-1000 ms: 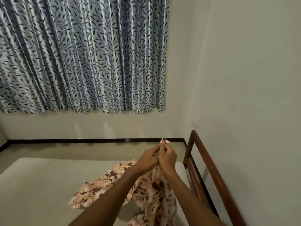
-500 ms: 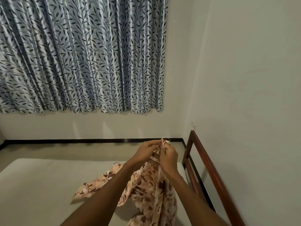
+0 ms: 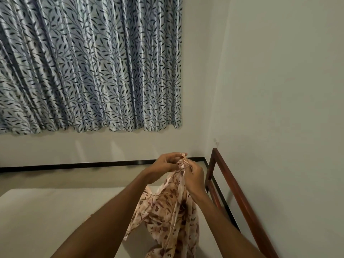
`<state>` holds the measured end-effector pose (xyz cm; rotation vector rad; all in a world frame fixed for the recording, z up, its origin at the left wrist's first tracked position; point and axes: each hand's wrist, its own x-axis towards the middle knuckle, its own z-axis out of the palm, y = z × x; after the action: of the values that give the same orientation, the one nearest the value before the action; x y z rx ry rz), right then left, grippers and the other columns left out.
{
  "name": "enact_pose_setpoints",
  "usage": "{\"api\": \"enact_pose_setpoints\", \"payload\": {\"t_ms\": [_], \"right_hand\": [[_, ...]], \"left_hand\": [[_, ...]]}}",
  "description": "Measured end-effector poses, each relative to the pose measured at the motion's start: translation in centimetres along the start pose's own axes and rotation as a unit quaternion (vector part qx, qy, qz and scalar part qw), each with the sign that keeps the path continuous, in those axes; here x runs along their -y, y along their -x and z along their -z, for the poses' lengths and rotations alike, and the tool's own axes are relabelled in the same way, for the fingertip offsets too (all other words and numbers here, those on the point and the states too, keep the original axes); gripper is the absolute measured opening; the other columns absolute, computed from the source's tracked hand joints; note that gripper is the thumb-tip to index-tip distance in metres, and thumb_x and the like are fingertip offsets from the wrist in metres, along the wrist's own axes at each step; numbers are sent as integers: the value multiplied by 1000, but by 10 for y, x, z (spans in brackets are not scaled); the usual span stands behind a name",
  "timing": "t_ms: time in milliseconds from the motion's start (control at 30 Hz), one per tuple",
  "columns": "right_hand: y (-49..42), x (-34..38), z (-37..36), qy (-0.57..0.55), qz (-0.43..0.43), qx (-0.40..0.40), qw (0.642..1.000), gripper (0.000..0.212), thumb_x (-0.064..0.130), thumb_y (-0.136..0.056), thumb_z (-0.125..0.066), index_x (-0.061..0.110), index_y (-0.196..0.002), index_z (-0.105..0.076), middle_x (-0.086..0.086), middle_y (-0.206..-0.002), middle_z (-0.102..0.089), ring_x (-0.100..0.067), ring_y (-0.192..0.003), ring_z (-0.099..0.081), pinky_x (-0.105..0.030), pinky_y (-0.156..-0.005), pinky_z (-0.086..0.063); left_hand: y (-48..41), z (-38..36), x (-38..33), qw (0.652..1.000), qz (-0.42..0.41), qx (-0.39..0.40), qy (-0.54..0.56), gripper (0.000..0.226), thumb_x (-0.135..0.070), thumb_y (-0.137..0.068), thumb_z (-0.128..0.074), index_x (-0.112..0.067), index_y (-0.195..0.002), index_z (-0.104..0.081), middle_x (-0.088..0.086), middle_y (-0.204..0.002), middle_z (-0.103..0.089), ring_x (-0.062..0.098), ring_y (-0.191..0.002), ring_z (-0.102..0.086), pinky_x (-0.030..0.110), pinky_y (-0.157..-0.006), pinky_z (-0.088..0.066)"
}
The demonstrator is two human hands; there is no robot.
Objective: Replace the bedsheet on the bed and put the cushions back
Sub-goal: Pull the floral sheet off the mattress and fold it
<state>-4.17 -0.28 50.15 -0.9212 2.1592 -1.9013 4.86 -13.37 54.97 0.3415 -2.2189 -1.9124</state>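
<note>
A peach bedsheet (image 3: 167, 211) with brown leaf print hangs bunched from both my hands above the bare pale mattress (image 3: 55, 216). My left hand (image 3: 163, 162) pinches the sheet's top edge between curled fingers and thumb. My right hand (image 3: 193, 175) grips the same edge just to the right, close against the left. The sheet's lower folds trail down past the bottom of the view. No cushions are in view.
A red-brown wooden bed rail (image 3: 236, 194) runs along the right side next to the wall (image 3: 279, 108). A blue-grey leaf-patterned curtain (image 3: 89, 62) hangs on the far wall. Pale floor with a dark skirting line (image 3: 74, 165) lies beyond the mattress.
The sheet's spread-out left part has been drawn up off the mattress and now hangs bunched under my hands. Both hands have stayed together, working along the top edge.
</note>
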Motion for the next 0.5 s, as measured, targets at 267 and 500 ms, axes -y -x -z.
{"api": "enact_pose_setpoints", "payload": {"t_ms": [267,500], "right_hand": [[-3,-4,14,41,30,22,998,37,12,-107,-49,23,-137,-67,9,-124,-72,1,-113,-64,-19,-97,-55],[-5,-6,14,102,68,22,992,33,28,-109,-50,30,-138,-64,10,-116,-73,-2,-105,-67,-32,-92,-60]], "left_hand": [[3,-14,8,997,-31,-55,-33,18,-12,-100,-66,-10,-115,-77,12,-103,-79,22,-95,-75,33,-87,-62],[-1,-22,14,993,-48,-110,15,25,-29,-101,-65,-9,-104,-78,27,-102,-73,31,-89,-70,51,-90,-57]]}}
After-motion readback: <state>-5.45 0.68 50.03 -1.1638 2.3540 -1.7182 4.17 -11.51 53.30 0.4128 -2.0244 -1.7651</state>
